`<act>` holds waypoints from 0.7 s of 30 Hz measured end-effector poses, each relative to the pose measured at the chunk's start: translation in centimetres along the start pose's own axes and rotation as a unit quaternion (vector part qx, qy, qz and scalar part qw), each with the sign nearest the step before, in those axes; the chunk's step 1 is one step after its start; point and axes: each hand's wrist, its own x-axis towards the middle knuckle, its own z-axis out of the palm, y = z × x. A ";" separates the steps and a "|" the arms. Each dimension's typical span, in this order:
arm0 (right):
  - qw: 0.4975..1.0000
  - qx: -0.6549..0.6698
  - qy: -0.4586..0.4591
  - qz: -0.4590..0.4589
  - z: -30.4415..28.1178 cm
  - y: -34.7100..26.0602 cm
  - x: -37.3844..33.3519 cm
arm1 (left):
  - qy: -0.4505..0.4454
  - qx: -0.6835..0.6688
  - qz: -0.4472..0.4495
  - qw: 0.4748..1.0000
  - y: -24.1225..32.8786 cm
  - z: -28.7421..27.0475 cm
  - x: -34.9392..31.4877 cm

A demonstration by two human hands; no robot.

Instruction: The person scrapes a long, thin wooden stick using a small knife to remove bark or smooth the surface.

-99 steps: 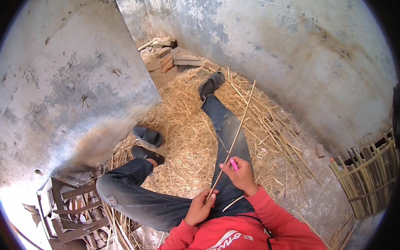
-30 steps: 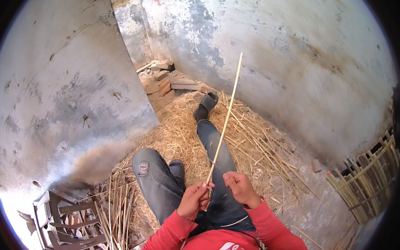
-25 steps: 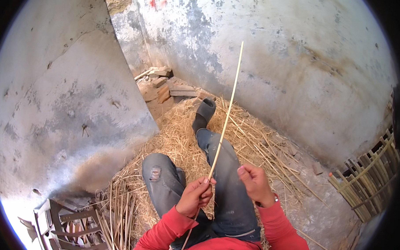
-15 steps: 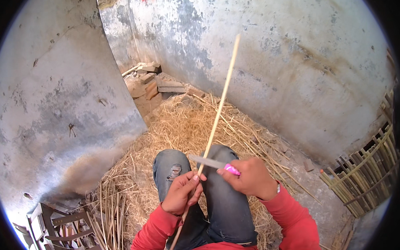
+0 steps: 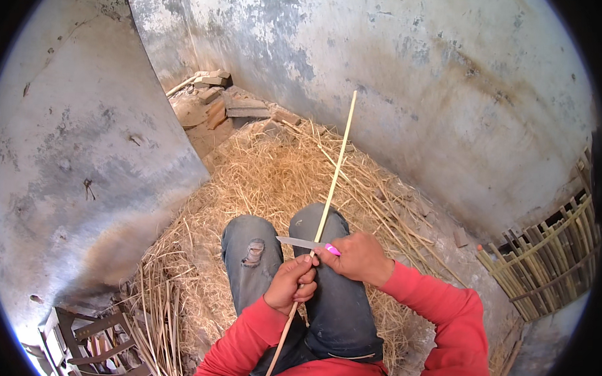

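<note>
A long, thin pale bamboo strip (image 5: 341, 155) slants up and away from my lap, its lower end running down past my left forearm. My left hand (image 5: 291, 283) is closed around it over my knees, thumb on top. In my right hand (image 5: 360, 257) is a knife (image 5: 299, 242) with a pink handle, mostly covered by my fingers. Its blade points left and lies across the strip, just beyond my left fingertips. My right thumb is close to the strip by the handle.
Curly shavings (image 5: 267, 172) cover the floor around my knees. Long strips lie at left (image 5: 161, 319) and right (image 5: 388, 215). A slatted bamboo panel (image 5: 548, 252) leans at the right wall. Bricks (image 5: 245, 109) are piled in the far corner; a dark wooden frame (image 5: 101, 357) stands lower left.
The strip's far end has dropped lower in view. My right hand has come closer to my left, bringing the knife blade flatter across the strip. The view has shifted slightly.
</note>
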 end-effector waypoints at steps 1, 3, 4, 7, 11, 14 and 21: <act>1.000 0.006 0.010 -0.011 0.2 0.2 0.2 | -0.004 -0.007 -0.001 1.000 0.0 -0.1 0.1; 0.999 0.012 0.022 -0.025 0.6 0.7 0.6 | 0.005 -0.016 -0.004 1.000 -0.2 0.1 0.0; 0.999 0.006 0.033 -0.029 0.7 0.9 0.9 | 0.015 -0.024 -0.007 1.000 -0.1 0.2 0.0; 0.998 -0.003 0.050 -0.044 1.0 1.1 1.6 | 0.019 -0.022 0.000 1.000 0.0 0.0 -0.3; 0.994 0.006 0.085 -0.069 2.1 1.1 2.5 | 0.037 -0.028 0.011 0.999 0.4 0.1 -0.8; 0.985 -0.060 0.147 0.067 1.8 8.4 6.1 | 0.054 -0.013 0.002 0.998 -0.3 0.3 -1.7; 0.954 -0.020 0.209 0.212 -2.5 19.4 8.8 | -0.002 -0.042 -0.058 0.997 -1.2 -2.1 -6.3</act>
